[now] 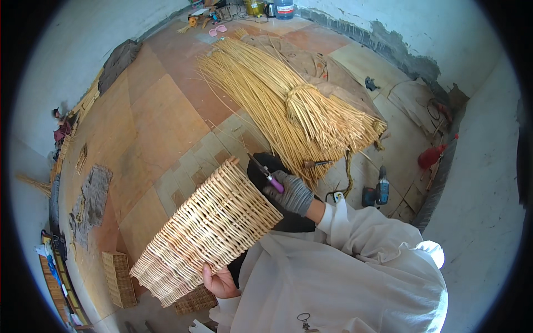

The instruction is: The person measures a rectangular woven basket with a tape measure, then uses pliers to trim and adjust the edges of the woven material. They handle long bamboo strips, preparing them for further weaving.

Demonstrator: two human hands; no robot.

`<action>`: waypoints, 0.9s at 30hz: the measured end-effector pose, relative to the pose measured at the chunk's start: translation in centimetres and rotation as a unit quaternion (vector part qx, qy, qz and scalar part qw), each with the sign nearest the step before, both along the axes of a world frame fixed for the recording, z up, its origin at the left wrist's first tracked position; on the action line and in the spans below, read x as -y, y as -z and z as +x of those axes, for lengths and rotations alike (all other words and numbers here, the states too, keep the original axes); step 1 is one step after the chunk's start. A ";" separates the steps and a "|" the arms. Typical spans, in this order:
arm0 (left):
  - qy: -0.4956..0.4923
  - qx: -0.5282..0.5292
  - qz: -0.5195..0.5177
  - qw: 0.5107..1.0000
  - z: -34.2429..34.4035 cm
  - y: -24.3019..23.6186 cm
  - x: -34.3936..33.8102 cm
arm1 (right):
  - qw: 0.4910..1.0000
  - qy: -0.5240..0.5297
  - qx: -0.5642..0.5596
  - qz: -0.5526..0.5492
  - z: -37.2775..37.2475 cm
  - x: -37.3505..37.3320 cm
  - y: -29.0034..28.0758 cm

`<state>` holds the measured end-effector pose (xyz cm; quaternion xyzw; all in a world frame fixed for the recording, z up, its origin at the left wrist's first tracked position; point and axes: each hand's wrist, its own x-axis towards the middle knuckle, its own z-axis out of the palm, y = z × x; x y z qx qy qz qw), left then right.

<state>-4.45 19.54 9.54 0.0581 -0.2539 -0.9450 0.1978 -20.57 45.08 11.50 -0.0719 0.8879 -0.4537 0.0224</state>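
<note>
A woven wicker basket [208,233] lies tilted across my lap, its slatted side facing up. My bare left hand [222,282] grips its lower edge, thumb on top of the weave and the other fingers hidden beneath. In a grey work glove, my right hand [291,191] is closed around a purple-handled tool [275,182] with a narrow dark metal end; its exact kind is hard to make out. That metal end points up and left, beside the basket's upper right corner. A thin loose rod runs up and away from near the tool's tip.
A large bundle of straw-coloured rods [302,105] lies ahead on brown cloth. At right are a blue cordless drill [382,188] and a red bottle [430,157]. Another wicker basket [118,277] stands at lower left, near a grey rag [91,200]. Walls bound both sides.
</note>
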 end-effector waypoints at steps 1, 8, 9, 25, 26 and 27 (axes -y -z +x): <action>0.006 0.002 0.007 1.000 -0.2 -0.6 -0.4 | 0.997 -0.002 -0.041 -0.072 0.5 0.2 0.5; 0.056 0.021 -0.030 0.998 0.1 -2.2 -0.9 | 0.955 -0.066 -0.011 -0.290 -1.2 2.0 3.8; 0.073 0.010 -0.034 0.997 0.2 -2.3 -0.7 | 0.950 -0.070 -0.009 -0.303 -1.1 1.9 3.6; -0.006 0.043 -0.059 0.997 -0.9 -4.2 -2.0 | 0.850 -0.016 0.169 -0.499 -0.9 -2.2 1.0; 0.004 0.056 -0.049 0.997 -0.8 -3.5 -2.8 | 0.764 -0.099 0.159 -0.617 0.1 -2.2 1.0; 0.024 0.061 -0.034 0.997 -1.7 -4.1 -5.3 | 0.731 -0.077 0.155 -0.660 1.1 -1.9 0.7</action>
